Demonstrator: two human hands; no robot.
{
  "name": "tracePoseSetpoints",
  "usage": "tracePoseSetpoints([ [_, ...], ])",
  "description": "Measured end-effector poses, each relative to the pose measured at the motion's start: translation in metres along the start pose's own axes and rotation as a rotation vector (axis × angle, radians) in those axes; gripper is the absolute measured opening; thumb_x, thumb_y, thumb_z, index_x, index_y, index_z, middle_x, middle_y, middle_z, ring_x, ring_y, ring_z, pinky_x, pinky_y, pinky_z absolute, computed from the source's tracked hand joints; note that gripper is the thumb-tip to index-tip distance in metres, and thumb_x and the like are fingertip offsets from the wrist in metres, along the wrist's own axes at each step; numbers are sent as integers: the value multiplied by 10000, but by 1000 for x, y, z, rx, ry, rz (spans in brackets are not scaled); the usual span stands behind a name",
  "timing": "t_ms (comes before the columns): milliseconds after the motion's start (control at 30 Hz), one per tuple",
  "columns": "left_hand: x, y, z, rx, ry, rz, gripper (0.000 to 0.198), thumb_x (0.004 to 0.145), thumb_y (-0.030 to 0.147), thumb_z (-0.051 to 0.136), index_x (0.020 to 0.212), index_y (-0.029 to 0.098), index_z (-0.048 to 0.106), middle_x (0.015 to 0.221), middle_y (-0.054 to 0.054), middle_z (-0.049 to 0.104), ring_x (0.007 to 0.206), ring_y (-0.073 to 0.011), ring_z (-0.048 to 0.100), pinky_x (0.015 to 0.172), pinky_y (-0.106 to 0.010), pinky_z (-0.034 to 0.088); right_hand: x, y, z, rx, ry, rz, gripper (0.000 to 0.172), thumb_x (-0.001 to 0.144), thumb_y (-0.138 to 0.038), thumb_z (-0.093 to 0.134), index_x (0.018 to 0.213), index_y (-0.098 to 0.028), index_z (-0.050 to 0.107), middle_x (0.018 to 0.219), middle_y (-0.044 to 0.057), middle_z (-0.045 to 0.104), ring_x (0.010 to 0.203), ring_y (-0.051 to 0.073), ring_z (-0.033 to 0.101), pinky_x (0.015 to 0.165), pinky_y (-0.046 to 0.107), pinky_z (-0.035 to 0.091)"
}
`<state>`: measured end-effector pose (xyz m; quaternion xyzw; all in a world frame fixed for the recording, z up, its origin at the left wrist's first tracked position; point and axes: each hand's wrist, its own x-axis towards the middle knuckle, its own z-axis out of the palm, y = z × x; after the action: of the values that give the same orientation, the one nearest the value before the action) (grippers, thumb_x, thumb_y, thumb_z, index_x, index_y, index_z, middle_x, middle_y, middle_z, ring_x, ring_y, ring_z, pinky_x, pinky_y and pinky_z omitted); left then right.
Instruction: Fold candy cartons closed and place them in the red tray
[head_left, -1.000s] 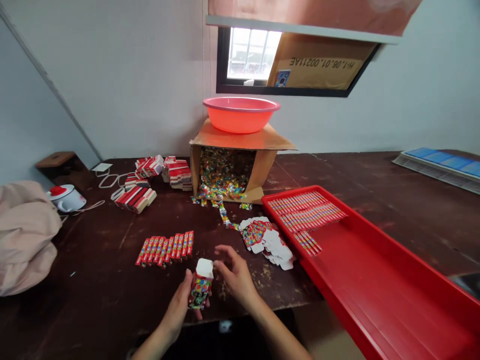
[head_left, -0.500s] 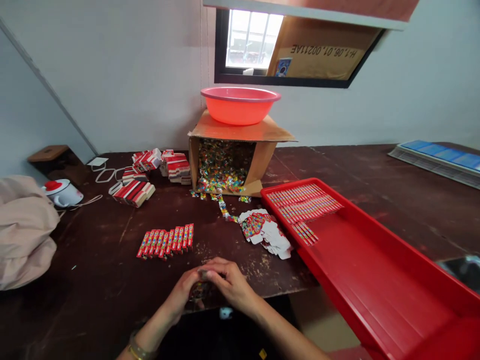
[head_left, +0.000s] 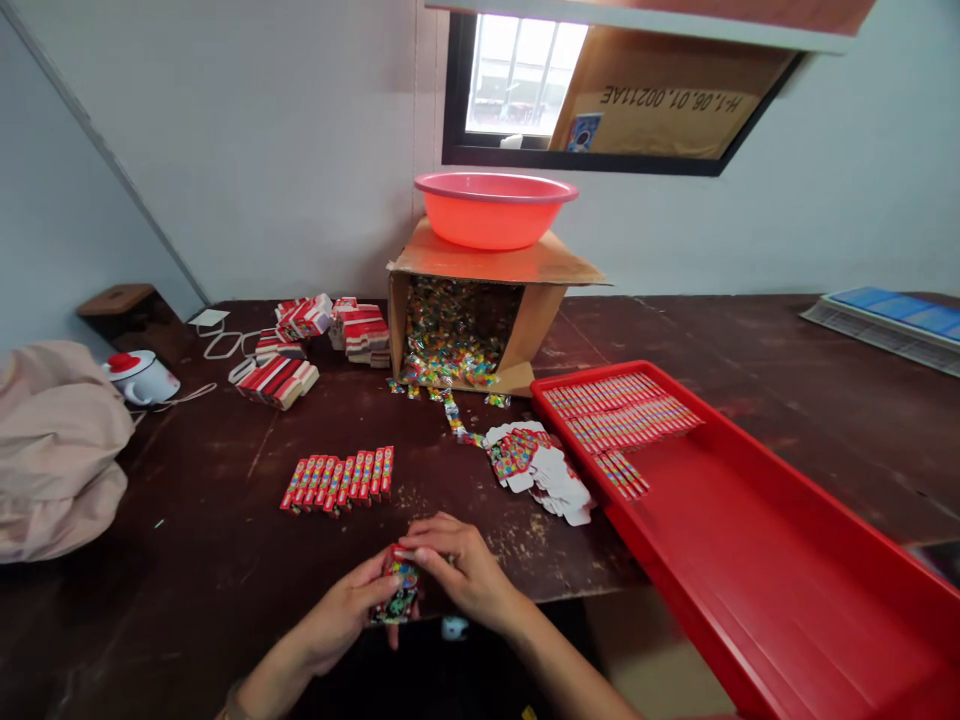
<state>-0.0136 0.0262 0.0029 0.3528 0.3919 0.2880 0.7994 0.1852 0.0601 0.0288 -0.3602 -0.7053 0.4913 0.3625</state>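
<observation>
A small printed carton (head_left: 401,585), red with bright colours and a dark lower part, is upright at the table's front edge. My left hand (head_left: 360,600) grips it between thumb and fingers. Over its top end lie the fingers of my right hand (head_left: 454,560), thumb and forefinger pressed to the upper edge; they partly hide it. Just beyond my hands, a row of slim red boxes (head_left: 337,480) stands side by side. To the right, flattened cartons (head_left: 536,465) are heaped, some with white insides showing.
A cardboard box (head_left: 544,310) on its side spills wrapped sweets (head_left: 450,365), with a pink basin (head_left: 495,215) on top. The long red tray (head_left: 750,510) holds rows of small boxes. Carton bundles (head_left: 277,380), a white mug (head_left: 146,380) and beige cloth (head_left: 60,450) are at left.
The carton has come into clearer view as my hands have turned and drawn slightly apart, the right fingers now at its top. The view has shifted a little to the left.
</observation>
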Motion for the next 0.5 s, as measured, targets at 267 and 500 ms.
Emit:
tracePoseSetpoints([
  [267, 0, 8, 0, -36, -138, -53, 367, 843, 352, 584, 1140, 138, 567, 921, -102, 623, 809, -207, 625, 512, -242, 517, 2, 9, 3, 45, 25, 111, 249, 886, -401, 587, 944, -226, 754, 908, 56, 701, 890, 192, 632, 822, 307, 486],
  [500, 0, 16, -11, -111, -129, -43, 373, 860, 352, 561, 1159, 129, 556, 907, -125, 644, 800, -230, 647, 528, -259, 498, -2, 0, 2, -102, -42, -58, 294, 960, -359, 460, 1153, -281, 668, 1151, 53, 618, 1076, 189, 540, 960, 345, 418],
])
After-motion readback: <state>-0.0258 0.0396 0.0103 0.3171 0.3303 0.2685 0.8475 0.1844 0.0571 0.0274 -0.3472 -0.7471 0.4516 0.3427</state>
